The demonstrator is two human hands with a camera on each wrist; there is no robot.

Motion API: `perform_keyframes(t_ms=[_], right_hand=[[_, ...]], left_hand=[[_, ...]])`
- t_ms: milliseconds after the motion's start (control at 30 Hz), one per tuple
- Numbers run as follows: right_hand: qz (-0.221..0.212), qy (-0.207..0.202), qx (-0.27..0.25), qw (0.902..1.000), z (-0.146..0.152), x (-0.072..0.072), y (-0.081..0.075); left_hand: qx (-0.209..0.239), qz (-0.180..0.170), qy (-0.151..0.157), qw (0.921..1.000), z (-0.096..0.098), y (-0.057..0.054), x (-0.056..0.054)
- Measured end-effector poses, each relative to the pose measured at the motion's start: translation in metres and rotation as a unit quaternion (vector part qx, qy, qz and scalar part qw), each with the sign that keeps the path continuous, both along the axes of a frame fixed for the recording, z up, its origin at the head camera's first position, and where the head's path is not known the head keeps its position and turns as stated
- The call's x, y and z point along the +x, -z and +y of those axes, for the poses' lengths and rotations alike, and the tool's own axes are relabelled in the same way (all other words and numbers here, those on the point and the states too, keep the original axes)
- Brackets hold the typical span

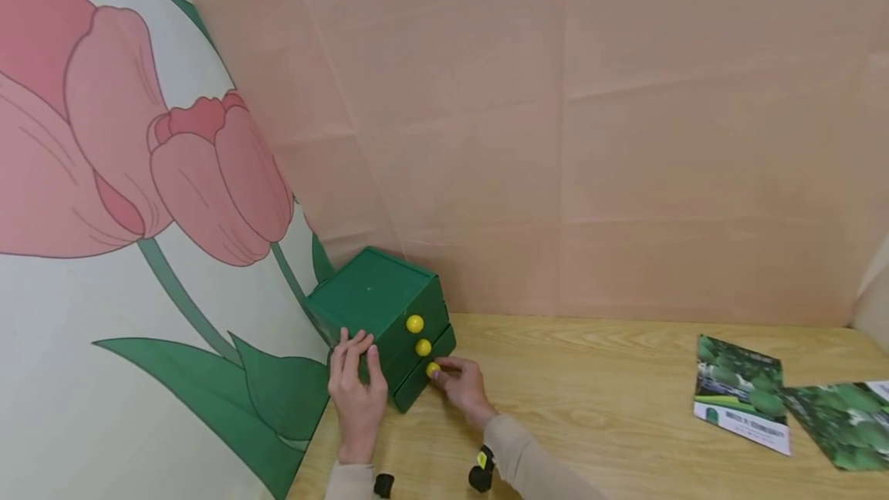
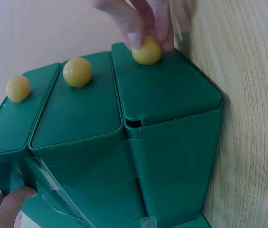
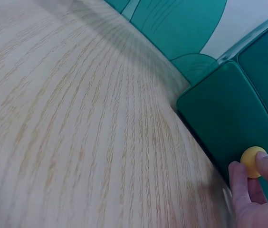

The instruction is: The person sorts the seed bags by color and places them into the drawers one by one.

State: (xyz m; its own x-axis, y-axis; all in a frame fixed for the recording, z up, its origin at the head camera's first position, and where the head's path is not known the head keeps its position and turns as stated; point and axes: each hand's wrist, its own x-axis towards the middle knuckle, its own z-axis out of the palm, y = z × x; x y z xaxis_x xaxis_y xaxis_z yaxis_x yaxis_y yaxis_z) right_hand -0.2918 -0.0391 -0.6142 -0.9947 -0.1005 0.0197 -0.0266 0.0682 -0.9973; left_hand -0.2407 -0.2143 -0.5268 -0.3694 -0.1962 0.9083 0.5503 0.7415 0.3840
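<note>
A small green drawer cabinet [image 1: 371, 292] with three stacked drawers stands on the wooden table against the walls. Each drawer front carries a round yellow knob, such as the top knob [image 1: 414, 323] and the middle knob [image 1: 424, 347]. My right hand [image 1: 464, 390] pinches the bottom knob [image 3: 253, 161] between thumb and fingers. In the left wrist view the bottom drawer [image 2: 172, 90] juts slightly past the others, with a small dark gap at its corner. My left hand [image 1: 357, 396] rests against the cabinet's side and top edge, its thumb [image 2: 17, 199] touching the side.
Clear tape [image 2: 60, 185] runs along the cabinet's side. Two green printed leaflets [image 1: 739, 392] lie on the right of the wooden table [image 1: 590, 392]. A tulip-patterned wall [image 1: 208, 176] borders the cabinet on the left, and a pinkish sheet [image 1: 556, 137] hangs behind.
</note>
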Motion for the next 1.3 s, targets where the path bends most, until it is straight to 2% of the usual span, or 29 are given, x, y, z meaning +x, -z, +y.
perform_keyframes(t_ms=[267,500,867,1300], right_hand=[[-0.030,-0.027,-0.057,0.9975,0.003,0.001,0.002],[-0.031,-0.034,-0.047,0.9978,0.006,0.002,0.007],[-0.047,-0.046,-0.078,0.9948,0.010,0.004,0.003],[-0.057,-0.047,-0.085,0.9937,0.017,0.008,0.004]], left_hand=[[0.002,-0.004,0.005,1.0000,-0.001,-0.001,0.001],[0.008,-0.005,0.006,0.9999,0.000,0.000,0.001],[0.010,-0.001,0.008,0.9999,0.000,0.000,0.000],[0.013,0.001,0.011,0.9999,0.000,0.001,0.000]])
